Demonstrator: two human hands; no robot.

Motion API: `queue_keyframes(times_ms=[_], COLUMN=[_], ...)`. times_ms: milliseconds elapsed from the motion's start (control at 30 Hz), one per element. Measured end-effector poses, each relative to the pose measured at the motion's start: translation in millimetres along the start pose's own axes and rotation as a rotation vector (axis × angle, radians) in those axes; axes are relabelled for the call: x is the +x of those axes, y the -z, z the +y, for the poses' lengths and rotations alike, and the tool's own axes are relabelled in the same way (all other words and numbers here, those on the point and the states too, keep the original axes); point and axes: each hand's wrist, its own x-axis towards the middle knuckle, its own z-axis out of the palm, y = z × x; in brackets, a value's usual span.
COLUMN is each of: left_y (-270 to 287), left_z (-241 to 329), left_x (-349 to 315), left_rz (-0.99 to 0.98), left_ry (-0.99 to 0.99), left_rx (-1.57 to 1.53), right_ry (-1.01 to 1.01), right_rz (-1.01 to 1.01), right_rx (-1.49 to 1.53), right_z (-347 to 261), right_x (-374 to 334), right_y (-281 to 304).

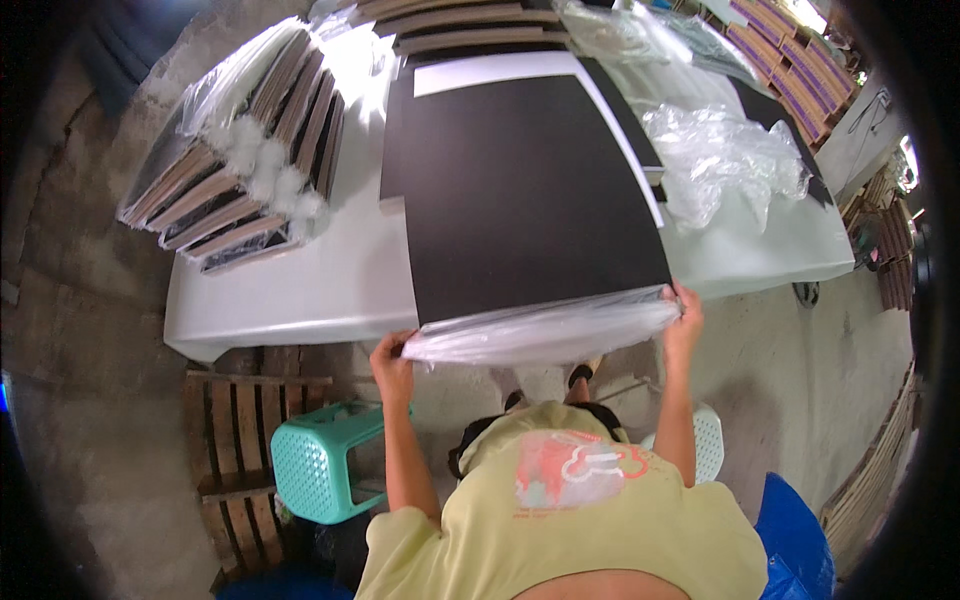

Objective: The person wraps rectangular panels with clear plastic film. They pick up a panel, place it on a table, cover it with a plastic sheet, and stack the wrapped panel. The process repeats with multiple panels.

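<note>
A large black rectangular sheet or board (530, 190) lies over the table's front edge, a white strip showing along its far and right sides. Clear plastic wrap (545, 328) is gathered in folds across its near end. My left hand (393, 358) pinches the left corner of this plastic, while my right hand (684, 312) grips its right corner. Both forearms reach forward from my body, and the plastic is stretched between the hands. More dark boards (393, 150) lie partly under the black one.
Plastic-wrapped stacks of boards (240, 165) stand on the white table (290, 300) at left. Crumpled clear plastic (725, 165) lies at right. More stacked boards (470, 25) sit at the far side. A green stool (325, 465) and a wooden pallet (235, 425) are below left.
</note>
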Motion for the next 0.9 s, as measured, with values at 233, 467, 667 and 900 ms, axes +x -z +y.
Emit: queue_keyframes(times_ms=[233,467,667,900], left_y=[-14.6,-11.3,-7.9,71.8], left_z=[4.1,11.3,18.9,96.1], left_x=[40.6,73.7,82.6,162.5], left_rz=[-0.222,-0.512,-0.395,-0.354], left_ry=[-0.073,0.063,0.012,-0.525], left_rx=[-0.411,-0.082,-0.233,-0.031], right_ry=[-0.373,-0.586,-0.419,0.387], right_rz=[0.044,-0.593,-0.871,-0.461], right_rx=[0.594,0.806,0.821,0.644], right_z=[6.0,75.9,6.8,-93.4], right_x=[12.0,62.1,104.1,164.0], right_y=[-17.6,11.7,-0.7,47.8])
